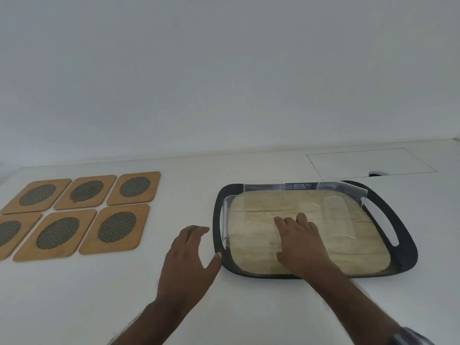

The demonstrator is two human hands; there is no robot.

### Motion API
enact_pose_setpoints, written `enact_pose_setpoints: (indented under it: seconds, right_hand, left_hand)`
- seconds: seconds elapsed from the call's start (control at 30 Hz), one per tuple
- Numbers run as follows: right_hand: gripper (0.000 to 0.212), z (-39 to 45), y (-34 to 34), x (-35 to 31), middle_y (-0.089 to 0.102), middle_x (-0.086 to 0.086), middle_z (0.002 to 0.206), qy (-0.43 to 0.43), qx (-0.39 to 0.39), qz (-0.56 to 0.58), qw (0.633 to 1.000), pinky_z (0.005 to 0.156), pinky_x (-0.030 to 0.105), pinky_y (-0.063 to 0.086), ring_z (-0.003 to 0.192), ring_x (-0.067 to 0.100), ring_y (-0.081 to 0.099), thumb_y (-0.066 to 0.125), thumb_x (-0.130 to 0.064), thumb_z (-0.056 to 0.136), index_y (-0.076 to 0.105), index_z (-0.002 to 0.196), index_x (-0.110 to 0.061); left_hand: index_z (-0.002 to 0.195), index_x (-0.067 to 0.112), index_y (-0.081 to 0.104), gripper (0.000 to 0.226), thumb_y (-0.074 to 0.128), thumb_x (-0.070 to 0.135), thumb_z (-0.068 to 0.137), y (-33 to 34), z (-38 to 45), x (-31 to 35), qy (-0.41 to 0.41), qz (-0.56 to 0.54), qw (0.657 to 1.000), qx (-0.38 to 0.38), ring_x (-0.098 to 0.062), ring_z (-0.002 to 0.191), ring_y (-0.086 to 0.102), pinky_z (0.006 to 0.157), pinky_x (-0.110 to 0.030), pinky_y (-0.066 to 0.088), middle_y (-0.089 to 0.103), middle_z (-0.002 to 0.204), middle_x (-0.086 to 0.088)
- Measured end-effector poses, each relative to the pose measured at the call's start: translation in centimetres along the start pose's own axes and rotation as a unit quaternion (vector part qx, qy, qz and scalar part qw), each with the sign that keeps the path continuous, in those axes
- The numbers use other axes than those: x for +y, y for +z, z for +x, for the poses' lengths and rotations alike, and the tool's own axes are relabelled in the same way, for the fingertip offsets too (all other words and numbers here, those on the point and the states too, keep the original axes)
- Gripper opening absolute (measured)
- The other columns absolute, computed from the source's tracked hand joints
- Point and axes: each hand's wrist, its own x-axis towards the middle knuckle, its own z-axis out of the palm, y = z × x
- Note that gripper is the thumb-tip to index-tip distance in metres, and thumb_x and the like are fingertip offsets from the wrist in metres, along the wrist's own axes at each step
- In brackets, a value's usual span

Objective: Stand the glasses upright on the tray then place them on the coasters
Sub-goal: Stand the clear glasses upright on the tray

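Clear drinking glasses lie on their sides on the black-rimmed, wood-floored tray (408,247) near the white tabletop's (249,307) right edge; one (339,221) lies at the tray's right. The right hand (302,242) rests flat on another glass (261,227), grip unclear. The left hand (189,260) hovers spread, empty, beside the tray. Six wooden mesh-centred coasters (117,229) sit by the left edge.

no readable text, no labels, no brands, no numbers, no signs on anything in view

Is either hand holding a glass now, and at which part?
The left hand holds nothing. The right hand lies on a lying glass on the tray; a closed grip cannot be told.
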Motion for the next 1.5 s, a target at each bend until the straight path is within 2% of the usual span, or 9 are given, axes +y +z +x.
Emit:
enact_pose_setpoints:
  seconds: [0.2,0.4,0.53,0.6,0.73,0.87,1.13,1.33,1.5]
  right_hand:
    - [0.061,-0.1,0.2,0.9,0.054,-0.011,0.118,0.013,0.007,0.06,0.998,0.088,0.033,0.025,0.111,0.018,0.036,0.064,-0.035,0.07,0.045,0.127,-0.028]
    - [0.07,-1.1,-0.6,2.0,0.056,-0.016,0.12,0.019,0.057,0.143,0.988,0.09,0.029,0.024,0.113,0.015,0.042,0.07,-0.043,0.063,0.051,0.129,-0.032]
    - [0.07,-1.6,-1.8,2.8,0.054,-0.017,0.125,0.014,0.066,0.2,0.977,0.092,0.026,0.035,0.114,0.011,0.048,0.074,-0.043,0.064,0.051,0.129,-0.031]
    - [0.07,-1.9,-2.5,3.1,0.052,-0.02,0.125,0.026,0.064,0.247,0.967,0.086,0.024,0.039,0.11,0.009,0.051,0.078,-0.039,0.065,0.052,0.129,-0.031]
    - [0.068,-2.3,-3.2,3.5,0.05,-0.017,0.116,0.039,0.092,0.305,0.947,0.079,0.021,0.039,0.1,0.01,0.054,0.081,-0.031,0.065,0.051,0.126,-0.032]
    - [0.07,-2.3,-3.6,3.7,0.048,-0.013,0.109,0.058,0.139,0.323,0.934,0.081,0.024,0.037,0.095,0.009,0.048,0.084,-0.032,0.066,0.048,0.126,-0.031]
    - [0.073,-2.4,-3.3,3.2,0.051,-0.012,0.107,0.058,0.162,0.327,0.929,0.081,0.026,0.041,0.095,0.01,0.049,0.083,-0.04,0.067,0.05,0.132,-0.032]
    - [0.076,-2.3,-2.4,3.0,0.053,-0.008,0.115,0.058,0.153,0.324,0.932,0.091,0.033,0.047,0.107,0.012,0.05,0.081,-0.042,0.068,0.048,0.136,-0.033]
    - [0.078,-2.1,-1.9,2.5,0.051,-0.007,0.12,0.049,0.146,0.309,0.938,0.092,0.024,0.039,0.111,0.011,0.046,0.08,-0.042,0.069,0.045,0.138,-0.033]
  left_hand:
    - [0.131,0.025,0.053,0.052,0.071,0.034,0.083,0.8,1.0,0.3,0.006,0.001,1.0,-0.012,-0.013,0.122,0.05,0.097,-0.026,0.038,0.052,0.137,0.007]
    - [0.129,0.024,0.054,0.049,0.07,0.027,0.083,1.7,1.9,0.6,0.001,-0.018,1.0,-0.006,-0.01,0.12,0.05,0.095,-0.023,0.038,0.052,0.136,0.009]
    - [0.129,0.027,0.053,0.051,0.071,0.027,0.081,2.8,3.0,1.2,0.028,-0.019,0.999,-0.013,-0.004,0.109,0.046,0.089,-0.022,0.04,0.052,0.133,0.01]
    - [0.129,0.029,0.052,0.053,0.069,0.032,0.08,3.4,3.5,1.7,0.052,-0.011,0.998,-0.023,-0.009,0.111,0.05,0.088,-0.024,0.045,0.05,0.133,0.01]
    - [0.14,0.034,0.041,0.061,0.059,0.051,0.084,4.7,4.5,2.9,0.066,0.047,0.995,-0.057,-0.017,0.13,0.042,0.101,-0.031,0.041,0.035,0.15,0.006]
    - [0.147,0.035,0.028,0.073,0.051,0.063,0.084,5.7,5.2,3.3,0.062,0.108,0.989,-0.074,-0.022,0.135,0.037,0.107,-0.035,0.035,0.023,0.157,-0.002]
    - [0.146,0.04,0.02,0.073,0.054,0.061,0.086,7.1,6.3,3.8,0.103,0.192,0.967,-0.134,-0.027,0.126,0.042,0.107,-0.038,0.037,0.006,0.159,-0.012]
    - [0.139,0.042,0.033,0.057,0.056,0.05,0.089,7.4,6.5,3.2,0.115,0.13,0.977,-0.121,-0.027,0.122,0.048,0.096,-0.035,0.048,0.017,0.158,-0.01]
    - [0.132,0.039,0.041,0.05,0.058,0.043,0.085,5.3,6.2,2.6,0.119,0.02,0.99,-0.07,-0.024,0.121,0.047,0.089,-0.034,0.05,0.036,0.146,-0.001]
